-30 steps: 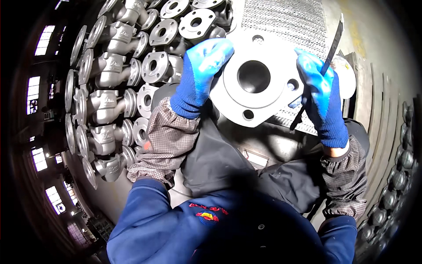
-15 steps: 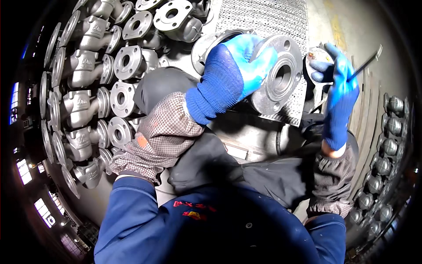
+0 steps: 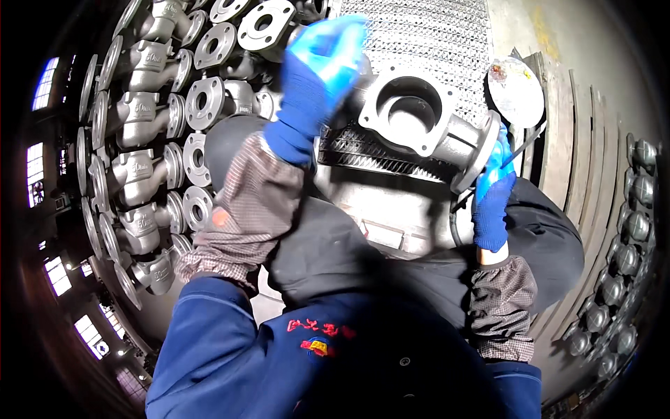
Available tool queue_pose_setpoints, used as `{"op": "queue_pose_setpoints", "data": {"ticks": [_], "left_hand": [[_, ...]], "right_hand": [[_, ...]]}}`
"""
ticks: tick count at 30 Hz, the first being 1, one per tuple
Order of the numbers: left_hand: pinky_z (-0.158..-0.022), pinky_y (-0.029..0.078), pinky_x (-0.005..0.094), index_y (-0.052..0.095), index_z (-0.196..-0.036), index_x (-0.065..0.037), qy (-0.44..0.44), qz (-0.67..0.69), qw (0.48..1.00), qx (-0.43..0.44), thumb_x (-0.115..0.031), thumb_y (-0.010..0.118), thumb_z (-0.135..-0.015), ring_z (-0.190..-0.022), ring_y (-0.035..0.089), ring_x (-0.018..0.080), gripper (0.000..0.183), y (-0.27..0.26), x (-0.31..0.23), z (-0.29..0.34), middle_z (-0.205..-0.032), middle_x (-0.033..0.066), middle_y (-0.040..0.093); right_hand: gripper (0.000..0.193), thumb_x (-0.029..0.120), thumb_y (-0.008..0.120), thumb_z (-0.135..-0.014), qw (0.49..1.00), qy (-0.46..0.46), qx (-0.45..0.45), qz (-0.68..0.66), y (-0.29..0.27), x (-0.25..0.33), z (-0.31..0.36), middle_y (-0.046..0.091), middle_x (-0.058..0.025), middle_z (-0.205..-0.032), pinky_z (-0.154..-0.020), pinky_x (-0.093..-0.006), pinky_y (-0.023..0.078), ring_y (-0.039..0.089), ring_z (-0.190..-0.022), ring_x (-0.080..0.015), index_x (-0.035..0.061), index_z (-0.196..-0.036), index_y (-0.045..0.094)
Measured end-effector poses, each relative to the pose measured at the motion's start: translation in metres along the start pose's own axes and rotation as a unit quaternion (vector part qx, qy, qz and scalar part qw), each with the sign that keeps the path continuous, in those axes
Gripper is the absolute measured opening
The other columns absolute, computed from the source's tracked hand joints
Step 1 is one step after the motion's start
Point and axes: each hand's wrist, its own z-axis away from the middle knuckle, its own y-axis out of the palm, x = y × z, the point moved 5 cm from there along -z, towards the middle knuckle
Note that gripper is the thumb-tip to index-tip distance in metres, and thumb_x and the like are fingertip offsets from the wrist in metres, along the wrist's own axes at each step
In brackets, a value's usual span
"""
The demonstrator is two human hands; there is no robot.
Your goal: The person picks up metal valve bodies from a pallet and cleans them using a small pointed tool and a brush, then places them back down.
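Observation:
A grey cast-metal valve body (image 3: 450, 143) lies tilted over the metal bench, its round bolted opening facing up and a flange at its right end. My left hand (image 3: 322, 59), in a blue glove, closes over the body's left end; that end and part of the fingers are hidden. In my right hand (image 3: 497, 167), also gloved, is a thin dark rod (image 3: 525, 145), slanting up to the right. The same hand rests against the back of the right flange, its fingers partly covered.
Rows of flanged valve bodies (image 3: 136, 115) stand close on my left. Beyond the textured metal plate (image 3: 426, 35) sits a pale round lid or dish (image 3: 515, 91) with reddish stains. Wooden slats (image 3: 574, 167) run along the right, and more round castings (image 3: 624, 258) line the far right.
The valve body has turned from its flange facing me to its opening facing up. My left hand moved left and up; my right hand came from the pale dish down to the right flange.

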Motion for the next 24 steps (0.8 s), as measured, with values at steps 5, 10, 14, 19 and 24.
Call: {"op": "queue_pose_setpoints", "data": {"ticks": [5, 10, 14, 19, 24], "left_hand": [[-0.075, 0.046, 0.0249, 0.063, -0.104, 0.001, -0.32, -0.018, 0.946, -0.053, -0.044, 0.057, -0.088, -0.081, 0.057, 0.0134, 0.047, -0.048, 0.108, -0.001, -0.09, 0.0055, 0.063], [-0.079, 0.047, 0.0264, 0.06, -0.109, -0.001, -0.365, 0.195, 0.91, 0.024, -0.046, 0.046, -0.095, -0.088, 0.057, 0.0151, 0.049, 0.0, 0.13, 0.019, -0.101, 0.0079, 0.062], [-0.071, 0.047, 0.0268, 0.061, -0.106, -0.001, -0.354, 0.141, 0.925, -0.003, -0.048, 0.053, -0.09, -0.081, 0.056, 0.0142, 0.051, 0.001, 0.13, 0.018, -0.093, 0.0075, 0.062], [-0.072, 0.047, 0.0282, 0.062, -0.104, 0.004, -0.32, 0.086, 0.943, 0.005, -0.043, 0.062, -0.086, -0.081, 0.056, 0.0141, 0.05, -0.009, 0.094, 0.028, -0.093, 0.0073, 0.063], [-0.086, 0.044, 0.0251, 0.057, -0.116, 0.006, 0.042, -0.088, 0.993, 0.061, -0.029, 0.062, -0.089, -0.096, 0.058, 0.0137, 0.045, -0.047, 0.025, 0.042, -0.105, 0.008, 0.063]], "right_hand": [[0.042, 0.013, 0.053, -0.088, 0.999, 0.032, -0.021, -0.019, -0.004, -0.021, -0.002, 0.058, -0.0108, -0.115, -0.077, -0.0264, 0.046, 0.055, -0.088, -0.0136, -0.0029, -0.127, 0.047], [0.042, 0.012, 0.056, -0.085, 0.998, 0.041, -0.022, -0.036, -0.004, -0.028, -0.007, 0.06, -0.0108, -0.111, -0.076, -0.0272, 0.047, 0.057, -0.088, -0.0144, -0.0028, -0.123, 0.049], [0.041, 0.011, 0.058, -0.083, 0.997, 0.044, -0.024, -0.05, -0.004, -0.028, -0.01, 0.061, -0.0109, -0.108, -0.076, -0.0279, 0.048, 0.058, -0.087, -0.015, -0.0027, -0.121, 0.051], [0.041, 0.01, 0.061, -0.08, 0.997, 0.034, -0.012, -0.068, 0.002, -0.023, -0.017, 0.063, -0.0109, -0.103, -0.076, -0.0287, 0.049, 0.06, -0.087, -0.0157, -0.0027, -0.118, 0.054], [0.04, 0.009, 0.064, -0.077, 0.996, 0.012, 0.048, -0.072, 0.027, -0.018, -0.017, 0.065, -0.0109, -0.099, -0.075, -0.0294, 0.05, 0.062, -0.087, -0.0165, -0.0026, -0.114, 0.057]]}}
